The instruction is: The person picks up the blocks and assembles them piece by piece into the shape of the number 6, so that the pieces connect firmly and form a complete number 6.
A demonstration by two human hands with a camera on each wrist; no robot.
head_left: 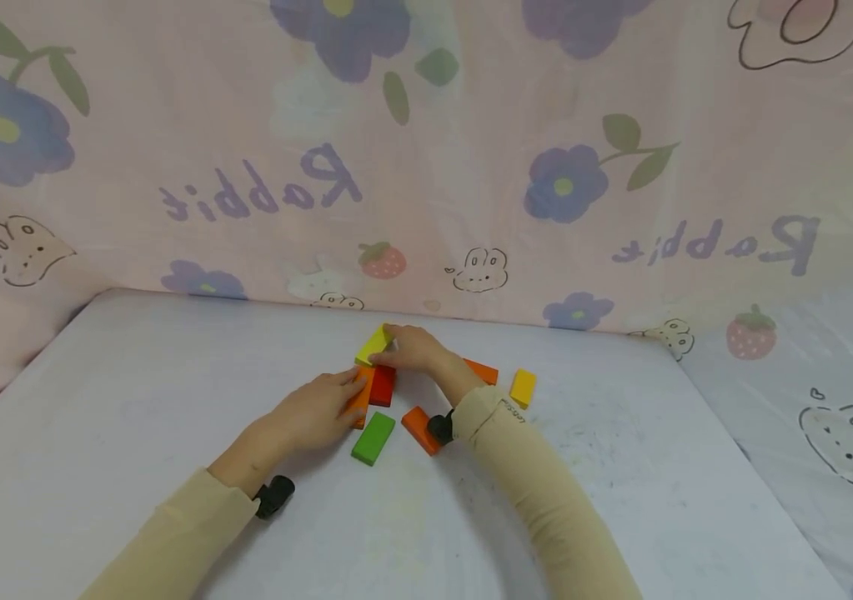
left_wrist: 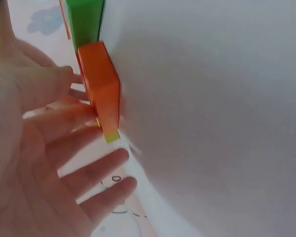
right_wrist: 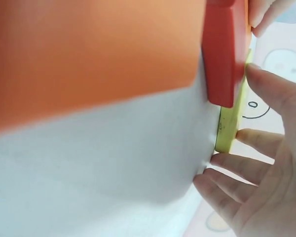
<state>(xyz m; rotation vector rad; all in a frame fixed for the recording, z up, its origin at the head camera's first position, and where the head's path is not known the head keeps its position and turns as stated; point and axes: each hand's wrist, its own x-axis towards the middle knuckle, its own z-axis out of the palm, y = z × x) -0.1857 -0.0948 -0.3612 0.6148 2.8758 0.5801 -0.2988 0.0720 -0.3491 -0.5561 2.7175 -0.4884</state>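
Note:
Side by side on the white table lie an orange block [head_left: 361,398] and a red block [head_left: 382,387]. A yellow block [head_left: 373,345] stands at their far end, at a slant in the head view. My left hand [head_left: 317,408] touches the outer side of the orange block; in the left wrist view its fingers [left_wrist: 79,116] are spread and nearly straight. With my right hand [head_left: 414,350] I pinch the yellow block, thumb and forefinger at its two ends in the right wrist view, the other fingers [right_wrist: 237,168] extended. The left fingertips show at that view's top edge.
Nearer me lie a green block [head_left: 373,438] and another orange block [head_left: 420,429], close to the black right wrist camera [head_left: 440,428]. Beyond the right forearm are one more orange block [head_left: 483,371] and a yellow block [head_left: 523,388]. A patterned curtain [head_left: 426,208] hangs behind the table.

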